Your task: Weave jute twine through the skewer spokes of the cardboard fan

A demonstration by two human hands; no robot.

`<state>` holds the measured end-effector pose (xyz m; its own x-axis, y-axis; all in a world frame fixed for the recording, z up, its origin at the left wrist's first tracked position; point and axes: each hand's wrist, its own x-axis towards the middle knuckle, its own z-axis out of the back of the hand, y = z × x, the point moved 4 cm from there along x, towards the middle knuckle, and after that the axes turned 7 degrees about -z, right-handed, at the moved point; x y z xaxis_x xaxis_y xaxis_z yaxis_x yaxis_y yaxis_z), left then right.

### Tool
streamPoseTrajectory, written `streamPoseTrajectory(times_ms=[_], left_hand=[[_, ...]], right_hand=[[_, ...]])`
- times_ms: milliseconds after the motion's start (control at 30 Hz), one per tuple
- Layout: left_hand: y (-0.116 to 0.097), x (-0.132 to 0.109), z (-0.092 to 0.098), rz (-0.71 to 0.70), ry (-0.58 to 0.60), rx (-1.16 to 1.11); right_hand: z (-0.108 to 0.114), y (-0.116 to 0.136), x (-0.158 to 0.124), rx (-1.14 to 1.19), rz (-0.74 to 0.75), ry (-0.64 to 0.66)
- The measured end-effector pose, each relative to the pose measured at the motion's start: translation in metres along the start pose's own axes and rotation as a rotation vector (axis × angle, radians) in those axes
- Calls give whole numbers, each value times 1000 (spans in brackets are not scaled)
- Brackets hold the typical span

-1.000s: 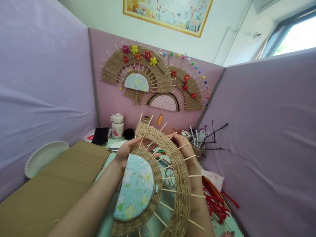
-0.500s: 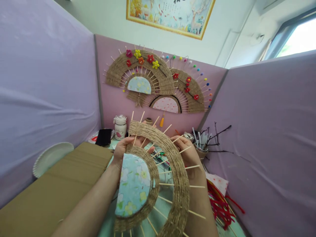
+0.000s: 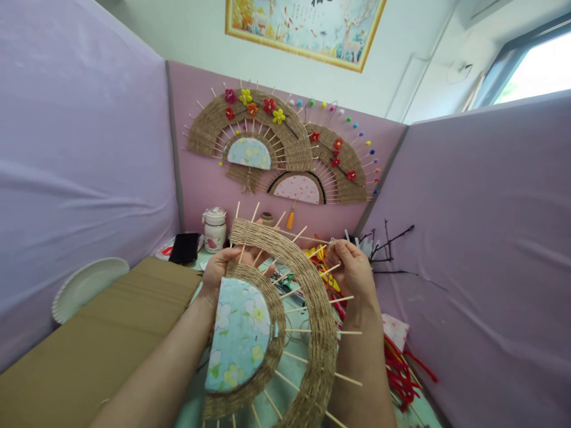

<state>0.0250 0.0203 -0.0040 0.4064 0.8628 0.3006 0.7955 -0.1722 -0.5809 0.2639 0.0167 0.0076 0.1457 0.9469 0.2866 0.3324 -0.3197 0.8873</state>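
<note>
A half-round woven fan (image 3: pixel 322 309) stands on its side before me, its brown twine bands woven over pale sticks around a blue floral fabric centre (image 3: pixel 241 333). My left hand (image 3: pixel 220 270) is closed on its upper left end, with some fingers behind the weave. My right hand (image 3: pixel 350 261) is pinched on a strand of twine (image 3: pixel 307 238), beyond the fan's outer edge. That strand runs taut from the top of the outer band to my fingers. The fan's lower end leaves the bottom of the view.
Two finished fans (image 3: pixel 250 128) hang on the pink back panel. A white jar (image 3: pixel 215 230), a dark phone (image 3: pixel 185 246), cardboard (image 3: pixel 98 321) and a white plate (image 3: pixel 89 288) lie left. Dark twigs (image 3: pixel 390 241) and red pipe cleaners (image 3: pixel 401 374) are right.
My right hand has moved from behind the fan's outer band out to the right, drawing the twine strand taut. My left hand keeps its hold on the fan.
</note>
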Motion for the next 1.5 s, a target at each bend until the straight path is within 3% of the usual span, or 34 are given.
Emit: streamPoseTrajectory(times_ms=[233,433,633,933,1267,1500], left_hand=[[-1,-2,-5,22,86,-84],[-7,0,-3,-43,18,-90],[-15,4,-1,-194,-91,-127],[-19,1,-2,-244,-84,-193],[-26,1,3,-254,-134,-94],[-28,0,0,-272,-198,-74]], right_hand=[[1,7,-4,-19,86,-18],[2,-2,-4,-89,-29,65],[-9,-15,-2,-118,-121,240],[-12,-16,-3,-140,-130,243],[-9,-9,-2,-150,-75,138],[11,7,-4,-302,128,-116]])
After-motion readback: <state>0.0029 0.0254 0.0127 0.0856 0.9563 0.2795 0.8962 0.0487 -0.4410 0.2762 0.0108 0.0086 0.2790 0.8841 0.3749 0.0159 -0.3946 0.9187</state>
